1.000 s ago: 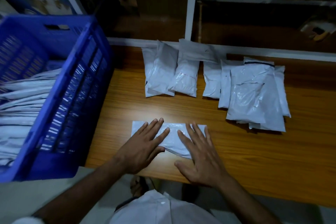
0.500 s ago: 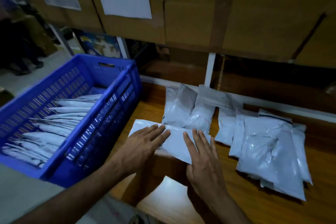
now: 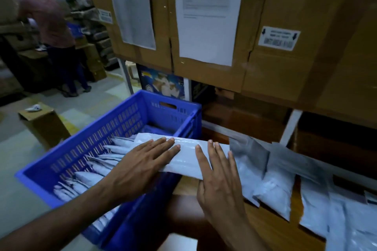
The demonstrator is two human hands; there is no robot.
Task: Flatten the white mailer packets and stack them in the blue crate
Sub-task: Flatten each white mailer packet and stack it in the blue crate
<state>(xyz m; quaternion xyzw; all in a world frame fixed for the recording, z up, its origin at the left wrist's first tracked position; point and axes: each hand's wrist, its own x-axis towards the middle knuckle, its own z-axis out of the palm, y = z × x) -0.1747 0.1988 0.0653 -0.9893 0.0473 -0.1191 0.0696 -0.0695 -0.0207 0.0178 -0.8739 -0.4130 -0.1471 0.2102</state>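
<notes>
Fingers of left hand (image 3: 140,167) and right hand (image 3: 219,177) straight and flat on top of white packet (image 3: 187,158); thumbs hidden beneath, so grip underneath not clear. Packet held level across right rim of blue crate (image 3: 190,126), left end over upright packets (image 3: 89,171) inside, right end over wooden table (image 3: 271,224). Free room at crate's far end. More packets (image 3: 273,191) just right. Cardboard boxes (image 3: 271,26) overhanging close behind.

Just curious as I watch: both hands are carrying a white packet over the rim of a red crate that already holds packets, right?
Not quite: the crate is blue, not red, as the head view shows. Both hands, left and right, do carry a white packet over its rim.
</notes>
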